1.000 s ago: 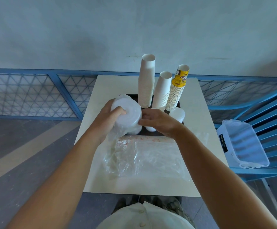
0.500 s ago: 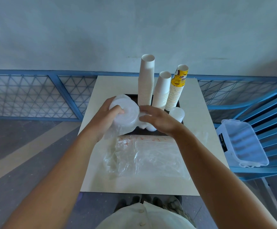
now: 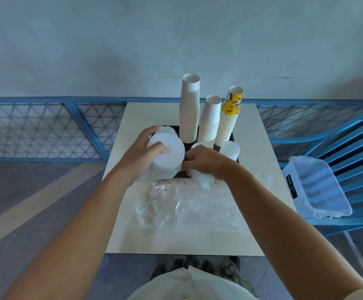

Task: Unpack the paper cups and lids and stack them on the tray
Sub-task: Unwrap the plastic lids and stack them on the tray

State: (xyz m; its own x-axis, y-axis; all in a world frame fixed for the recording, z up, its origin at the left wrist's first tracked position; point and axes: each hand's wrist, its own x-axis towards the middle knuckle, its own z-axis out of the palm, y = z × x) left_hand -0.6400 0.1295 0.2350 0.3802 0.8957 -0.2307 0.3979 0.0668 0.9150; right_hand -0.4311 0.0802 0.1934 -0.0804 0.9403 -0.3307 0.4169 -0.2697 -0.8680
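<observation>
The left hand (image 3: 142, 151) holds the bagged lids (image 3: 165, 155) above the tray's (image 3: 233, 137) near left, fingers clamped around the stack. The right hand (image 3: 204, 163) pinches the wrapper (image 3: 202, 181). Lids look light, slippery, bendable; grip the stack's sides, peeling film downward.

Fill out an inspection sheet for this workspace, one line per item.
Surface: pale square table, black tray at its far end.
Job's things: three upright cup stacks on the tray, one printed yellow; short lid stack beside them; bagged lids held above the tray.
Clutter: empty plastic bags on the near half.
Grippers: left hand grips the bagged lids; right hand pinches the wrap.
Cables: nothing seen.
Surroundings: blue railing, blue chair holding a clear bin.
</observation>
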